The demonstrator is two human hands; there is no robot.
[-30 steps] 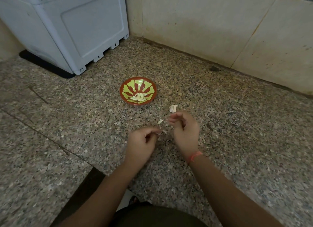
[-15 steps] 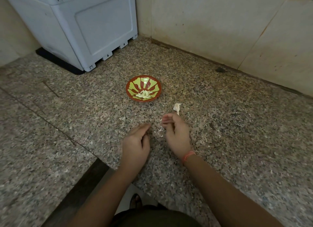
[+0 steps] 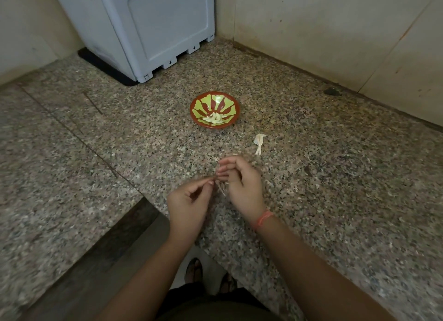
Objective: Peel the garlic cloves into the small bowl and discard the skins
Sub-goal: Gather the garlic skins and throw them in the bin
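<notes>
A small red bowl with green stripes [image 3: 205,102] sits on the granite counter [image 3: 335,189] and holds several peeled garlic cloves [image 3: 215,118]. In front of it my two hands are raised just above the counter, close together. My left hand [image 3: 189,202] pinches the end of a thin pale strip of garlic skin [image 3: 222,190] between thumb and forefinger. My right hand [image 3: 243,185], with an orange thread at the wrist, has its fingers curled round a small garlic clove that they mostly hide. A loose piece of white skin [image 3: 259,140] lies to the right of the bowl.
A pale grey plastic appliance [image 3: 155,28] stands in the back left corner against the wall [image 3: 335,33]. The counter's front edge [image 3: 153,208] runs diagonally under my left wrist, with a lower slab to its left. My sandalled feet [image 3: 194,270] show below.
Both hands have lifted from the counter, where they rested half a second ago, and now work together in the air. The camera has shifted, so the bowl sits higher in view.
</notes>
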